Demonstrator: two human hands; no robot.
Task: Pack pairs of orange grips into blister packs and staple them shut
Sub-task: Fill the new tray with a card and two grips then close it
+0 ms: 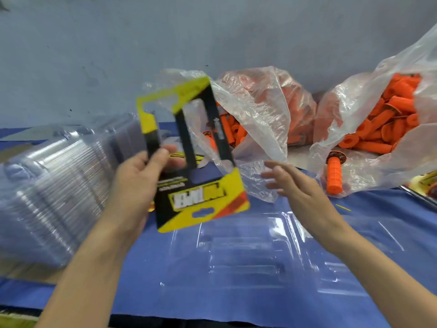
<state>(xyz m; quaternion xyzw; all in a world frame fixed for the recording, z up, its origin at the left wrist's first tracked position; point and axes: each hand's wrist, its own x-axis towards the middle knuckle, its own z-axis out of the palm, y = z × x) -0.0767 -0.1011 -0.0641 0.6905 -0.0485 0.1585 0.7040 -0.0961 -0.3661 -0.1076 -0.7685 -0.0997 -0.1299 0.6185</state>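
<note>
My left hand grips a yellow and black card insert by its left edge and holds it tilted above the table. The card has two long cut-out windows. My right hand hovers open to the right of the card, fingers spread and holding nothing. Below both hands an opened clear blister pack lies flat on the blue cloth. A single orange grip stands at the mouth of the right bag. Many more orange grips fill that clear plastic bag.
A long stack of nested clear blister packs lies on its side at the left. A second plastic bag of orange grips sits behind the card. The blue cloth covers the table, whose front edge runs along the bottom. A grey wall stands behind.
</note>
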